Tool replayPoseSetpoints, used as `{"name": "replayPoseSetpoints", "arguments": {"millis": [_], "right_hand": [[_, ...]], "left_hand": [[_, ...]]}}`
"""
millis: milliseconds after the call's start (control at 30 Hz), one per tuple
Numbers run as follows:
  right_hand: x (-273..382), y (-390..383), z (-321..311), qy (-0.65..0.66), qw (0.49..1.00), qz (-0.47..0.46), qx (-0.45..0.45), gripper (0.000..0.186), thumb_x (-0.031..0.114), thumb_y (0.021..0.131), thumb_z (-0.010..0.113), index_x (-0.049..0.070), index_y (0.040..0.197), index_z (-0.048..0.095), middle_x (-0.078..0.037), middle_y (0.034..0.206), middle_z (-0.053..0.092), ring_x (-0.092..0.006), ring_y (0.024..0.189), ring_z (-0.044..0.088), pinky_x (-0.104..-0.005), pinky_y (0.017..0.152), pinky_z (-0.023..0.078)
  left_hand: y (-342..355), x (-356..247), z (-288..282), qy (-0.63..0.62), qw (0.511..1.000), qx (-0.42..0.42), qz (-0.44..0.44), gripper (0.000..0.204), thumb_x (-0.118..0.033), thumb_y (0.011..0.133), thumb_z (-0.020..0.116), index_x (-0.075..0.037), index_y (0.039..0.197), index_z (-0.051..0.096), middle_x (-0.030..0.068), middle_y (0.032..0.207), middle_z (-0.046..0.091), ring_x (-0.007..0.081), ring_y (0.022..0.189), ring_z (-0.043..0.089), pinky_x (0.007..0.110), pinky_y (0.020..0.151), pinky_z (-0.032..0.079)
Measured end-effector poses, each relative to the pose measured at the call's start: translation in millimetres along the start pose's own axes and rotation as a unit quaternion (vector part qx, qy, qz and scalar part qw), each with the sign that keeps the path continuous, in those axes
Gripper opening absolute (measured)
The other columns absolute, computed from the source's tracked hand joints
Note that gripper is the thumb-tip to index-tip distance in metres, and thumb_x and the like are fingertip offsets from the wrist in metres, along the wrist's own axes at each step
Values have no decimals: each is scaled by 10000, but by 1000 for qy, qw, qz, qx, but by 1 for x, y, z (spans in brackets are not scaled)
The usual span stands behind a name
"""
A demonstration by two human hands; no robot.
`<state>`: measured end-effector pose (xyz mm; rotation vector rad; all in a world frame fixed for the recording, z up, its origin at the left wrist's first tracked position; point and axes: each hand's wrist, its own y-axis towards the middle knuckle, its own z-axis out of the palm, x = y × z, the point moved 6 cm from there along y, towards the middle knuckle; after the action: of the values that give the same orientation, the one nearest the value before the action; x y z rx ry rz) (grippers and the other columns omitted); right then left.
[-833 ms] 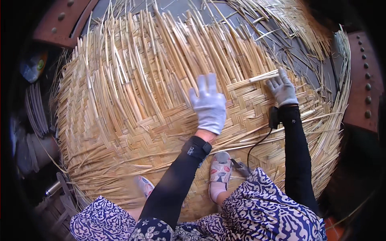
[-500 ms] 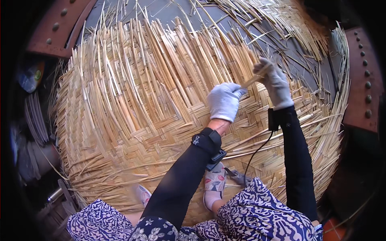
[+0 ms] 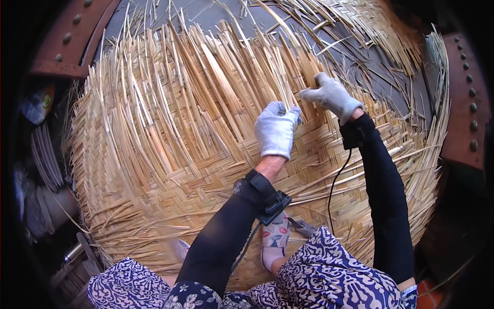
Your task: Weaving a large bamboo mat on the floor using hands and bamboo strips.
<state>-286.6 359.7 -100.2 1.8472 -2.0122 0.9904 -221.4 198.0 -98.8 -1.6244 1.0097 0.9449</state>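
Woven cane mat (image 3: 200,198) spreads beneath the person's patterned shoe (image 3: 274,234), its loose upper ends fanning out over grey flooring (image 3: 200,15). Gloved in white, the left hand (image 3: 276,130) is curled nearly into a fist around pale strips (image 3: 286,97) that rise above its fingers, over the mat's right half. Just beside it, the gloved right hand (image 3: 333,98) has its fingers loosely bent toward the strips; whether it grips any, I cannot tell. Studded reddish-brown beams (image 3: 465,129) flank the mat.

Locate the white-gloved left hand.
In the head view, the left hand is right of centre, over the straw-coloured woven mat, left of the white-gloved right hand.
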Motion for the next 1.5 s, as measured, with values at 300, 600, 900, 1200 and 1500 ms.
{"name": "replayPoseSetpoints", "arguments": {"millis": [300, 600, 900, 1200, 1500], "right_hand": [[7, -21, 3, 302, 943, -23, 138, 274, 166, 661, 700, -11, 855, 621, -43, 756, 611, -80, 697, 543, -231, 668, 430], [-65, -59, -15, 366, 886, 48, -280, 149, 47, 728, 634, 14, 873, 645, -42, 778, 630, -89, 678, 576, -197, 633, 471], [-69, -63, -26, 544, 819, -5, -185, 274, 230, 834, 540, -9, 960, 582, -62, 772, 599, -122, 664, 582, -242, 625, 485], [-72, -16, -88, -136, 985, 0, -103, 463, 463, 818, 453, 48, 973, 589, -133, 887, 605, -283, 818, 562, -329, 734, 423], [-37, -9, -68, 135, 975, -166, -64, 608, 352, 634, 719, 17, 1090, 497, -147, 1001, 576, -209, 913, 555, -309, 785, 429]], "left_hand": [[6, -2, 13, 230, 973, -20, 7, 213, -275, 712, 631, -70, 767, 611, 101, 670, 613, 239, 618, 595, 339, 566, 451], [2, 3, 32, 211, 958, 12, 193, 154, -158, 727, 585, -108, 864, 636, 93, 860, 612, 253, 834, 578, 338, 719, 455], [-30, -66, 79, 234, 822, -56, 516, 177, -109, 712, 580, -70, 885, 592, 65, 881, 594, 254, 828, 542, 354, 713, 445], [-46, -69, 114, 343, 820, 149, 433, 129, -265, 684, 629, -139, 667, 612, 59, 653, 541, 242, 641, 540, 346, 542, 439], [1, -40, 88, -45, 996, 79, 18, 98, -137, 756, 588, -43, 728, 596, 43, 619, 603, 113, 481, 564, 231, 419, 439]]}}
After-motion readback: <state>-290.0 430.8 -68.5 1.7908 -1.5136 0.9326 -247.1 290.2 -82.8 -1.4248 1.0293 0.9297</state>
